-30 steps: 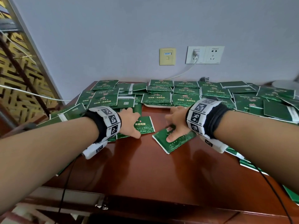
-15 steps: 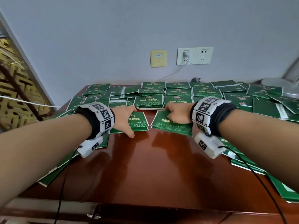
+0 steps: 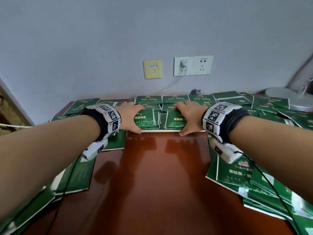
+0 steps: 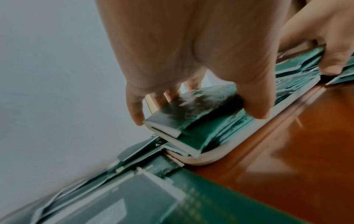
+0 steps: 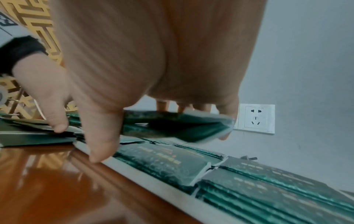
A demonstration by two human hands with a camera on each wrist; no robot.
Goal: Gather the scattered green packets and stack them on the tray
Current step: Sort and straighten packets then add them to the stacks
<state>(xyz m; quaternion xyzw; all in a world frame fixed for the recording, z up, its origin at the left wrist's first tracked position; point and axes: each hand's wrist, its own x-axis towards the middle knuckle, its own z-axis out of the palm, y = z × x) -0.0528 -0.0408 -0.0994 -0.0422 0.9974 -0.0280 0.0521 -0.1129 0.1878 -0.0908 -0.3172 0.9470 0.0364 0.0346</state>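
Many green packets lie scattered across the brown table. A white tray [image 3: 160, 130] at the back middle holds several stacked green packets. My left hand [image 3: 133, 117] grips one green packet [image 3: 144, 118] by its edges, thumb at the near side and fingers at the far side, just above the tray's left stack. My right hand [image 3: 183, 119] holds another green packet [image 3: 176, 120] the same way over the tray's right part. In the left wrist view that packet [image 4: 191, 109] sits on the stack above the tray rim [image 4: 210, 157]. In the right wrist view the right packet [image 5: 172, 124] hovers over the stack.
Loose packets [image 3: 76, 175] lie along the table's left edge and more packets [image 3: 237, 175] on the right. A lamp base [image 3: 288, 97] stands at the back right. Wall sockets [image 3: 193, 65] with a plugged cable sit behind the tray. Bare wood [image 3: 152, 175] lies between my arms.
Both hands moved away from me, each taking a packet off the bare table onto the tray stacks. The hands have come closer together.
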